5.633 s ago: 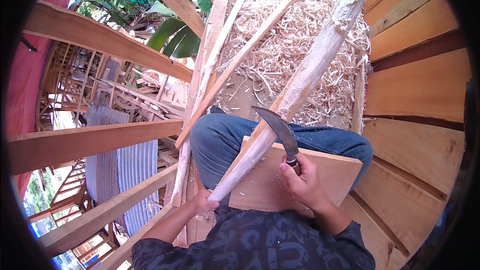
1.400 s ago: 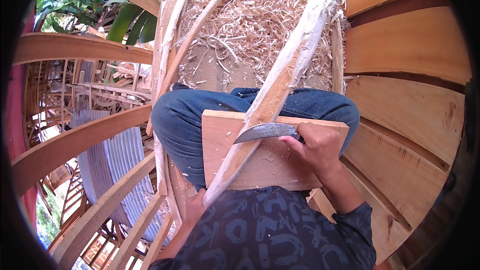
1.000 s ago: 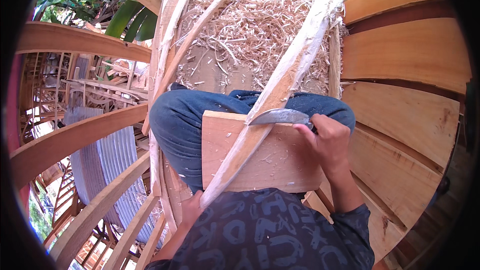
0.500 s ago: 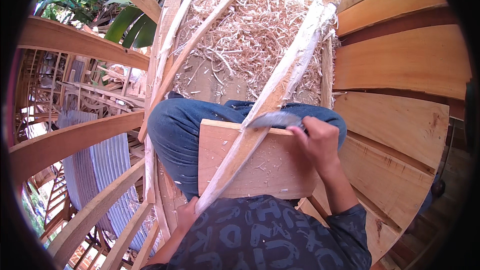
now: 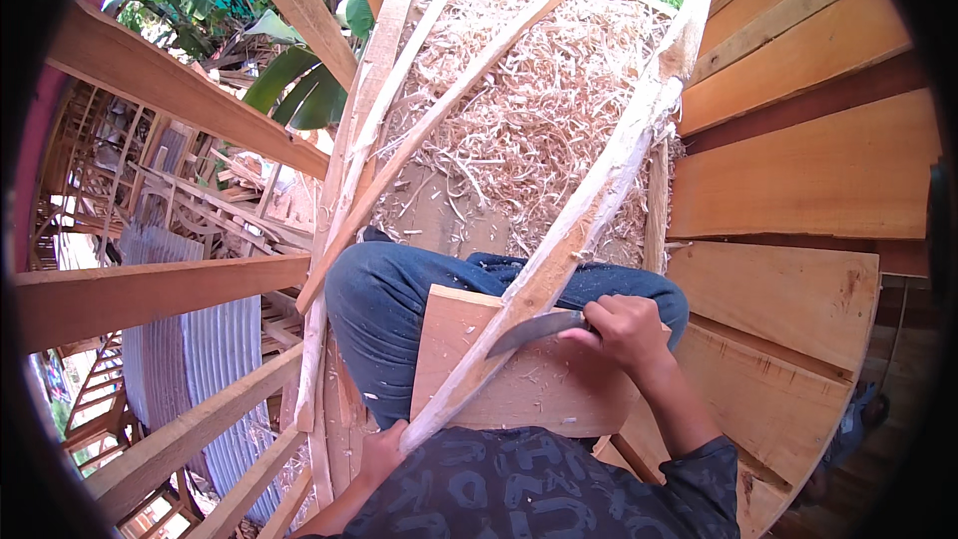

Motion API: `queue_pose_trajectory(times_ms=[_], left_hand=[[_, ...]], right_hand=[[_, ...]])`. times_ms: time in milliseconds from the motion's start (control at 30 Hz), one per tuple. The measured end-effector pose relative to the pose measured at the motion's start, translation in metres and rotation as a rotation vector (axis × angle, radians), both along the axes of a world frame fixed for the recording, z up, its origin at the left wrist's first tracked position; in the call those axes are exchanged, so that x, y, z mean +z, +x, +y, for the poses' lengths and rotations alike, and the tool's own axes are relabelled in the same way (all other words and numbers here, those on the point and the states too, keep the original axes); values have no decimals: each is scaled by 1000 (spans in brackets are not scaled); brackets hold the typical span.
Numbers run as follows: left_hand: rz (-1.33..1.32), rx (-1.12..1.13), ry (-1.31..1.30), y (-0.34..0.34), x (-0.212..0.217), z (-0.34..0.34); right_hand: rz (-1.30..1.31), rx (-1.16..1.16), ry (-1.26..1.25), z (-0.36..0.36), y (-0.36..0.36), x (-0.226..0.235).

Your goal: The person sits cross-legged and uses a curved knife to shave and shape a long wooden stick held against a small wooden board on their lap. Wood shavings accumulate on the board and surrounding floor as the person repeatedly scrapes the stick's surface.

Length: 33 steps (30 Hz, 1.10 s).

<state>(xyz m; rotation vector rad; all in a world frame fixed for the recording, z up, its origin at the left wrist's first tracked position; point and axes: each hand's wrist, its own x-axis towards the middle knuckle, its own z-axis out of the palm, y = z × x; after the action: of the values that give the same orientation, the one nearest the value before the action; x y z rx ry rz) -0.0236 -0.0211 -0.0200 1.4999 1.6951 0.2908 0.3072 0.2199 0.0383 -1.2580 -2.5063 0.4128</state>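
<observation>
A long, pale, partly peeled wooden pole [image 5: 569,240] slants from my lap up to the far right, lying over a flat wooden board [image 5: 559,379] on my thighs. Around the pole's near end, beside my belly, my left hand [image 5: 383,451] is closed. My right hand [image 5: 624,327] grips a knife [image 5: 539,330] with a broad curved blade. That blade lies across the pole, its tip reaching the pole's left side above the board. The handle is mostly hidden in my fist.
Curly wood shavings [image 5: 549,90] cover the floor beyond my knees. Thin wooden strips [image 5: 439,115] lean at the left by a slatted railing [image 5: 170,289]. Wooden plank walling [image 5: 798,180] rises on my right. Corrugated sheets [image 5: 220,359] show below the railing.
The knife in my right hand has come nearer to me along the pole. My left hand still holds the near end. The whole view has shifted slightly.
</observation>
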Motion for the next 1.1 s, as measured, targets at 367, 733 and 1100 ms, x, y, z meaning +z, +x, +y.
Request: queue_pose_trajectory(times_ms=[367,733,1100], left_hand=[[-55,9,-25,-1,1,2],[-66,58,-79,0,1,7],[-64,27,-52,-2,-3,6]], right_hand=[[-42,-284,-55,16,7,9],[-17,-155,-116,16,13,9],[-93,6,-48,3,5,6]])
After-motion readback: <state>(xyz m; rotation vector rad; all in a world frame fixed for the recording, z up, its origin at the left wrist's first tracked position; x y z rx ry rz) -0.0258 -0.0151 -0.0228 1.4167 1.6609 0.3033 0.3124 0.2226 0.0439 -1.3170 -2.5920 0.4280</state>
